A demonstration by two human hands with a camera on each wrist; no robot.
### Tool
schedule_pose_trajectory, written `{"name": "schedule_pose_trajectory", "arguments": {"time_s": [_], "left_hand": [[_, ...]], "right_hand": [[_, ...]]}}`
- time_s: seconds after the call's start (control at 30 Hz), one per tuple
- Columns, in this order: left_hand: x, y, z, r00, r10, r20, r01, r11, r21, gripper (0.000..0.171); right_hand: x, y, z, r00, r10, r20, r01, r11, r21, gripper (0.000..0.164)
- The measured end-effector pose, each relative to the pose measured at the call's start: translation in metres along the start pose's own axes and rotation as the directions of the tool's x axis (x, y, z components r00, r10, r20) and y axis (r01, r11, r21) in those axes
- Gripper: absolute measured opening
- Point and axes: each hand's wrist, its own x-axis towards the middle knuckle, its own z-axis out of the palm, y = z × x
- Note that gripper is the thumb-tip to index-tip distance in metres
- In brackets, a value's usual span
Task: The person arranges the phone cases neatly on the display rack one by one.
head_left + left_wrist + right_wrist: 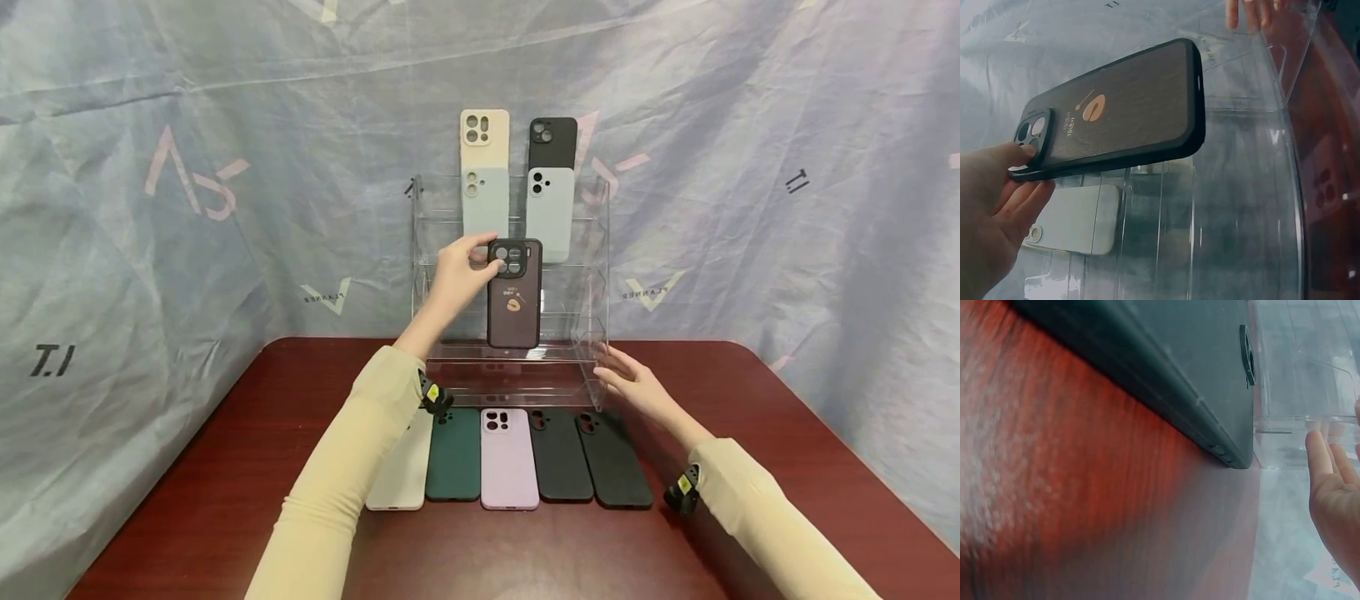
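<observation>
My left hand (pixel 459 271) pinches a dark translucent phone case (pixel 514 312) by its camera corner, thumb on the camera ring and fingers behind. The case has a black frame and a small orange print, and it stands upright in front of a clear tiered display rack (pixel 517 353). In the left wrist view the same phone case (pixel 1129 112) slants across the rack's shelves. My right hand (pixel 633 385) is at the rack's lower right side, its fingers extended and fingertips right at the clear panel. The right wrist view shows this hand (pixel 1335 500) beside the rack's edge.
On the rack's upper tiers stand a cream case (pixel 483 150), a black case (pixel 553 150), a pale blue case (pixel 486 204) and a white case (pixel 550 217). Along the table before it lie white, green (pixel 453 458), lilac (pixel 510 467) and two black cases (pixel 562 458). Grey cloth hangs behind.
</observation>
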Motion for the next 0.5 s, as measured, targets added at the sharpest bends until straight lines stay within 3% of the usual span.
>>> {"name": "schedule_pose_trajectory", "arguments": {"time_s": [0.27, 0.5], "left_hand": [[0.023, -0.003, 0.015, 0.999, -0.032, -0.036, 0.031, 0.999, -0.035, 0.04], [0.039, -0.005, 0.022, 0.991, 0.008, -0.133, -0.016, 0.998, -0.056, 0.039]], "right_hand": [[-0.002, 0.003, -0.001, 1.0, -0.001, -0.026, 0.001, 1.0, -0.004, 0.064], [0.0, 0.004, 0.001, 1.0, -0.005, -0.025, 0.006, 1.0, 0.022, 0.064]]}}
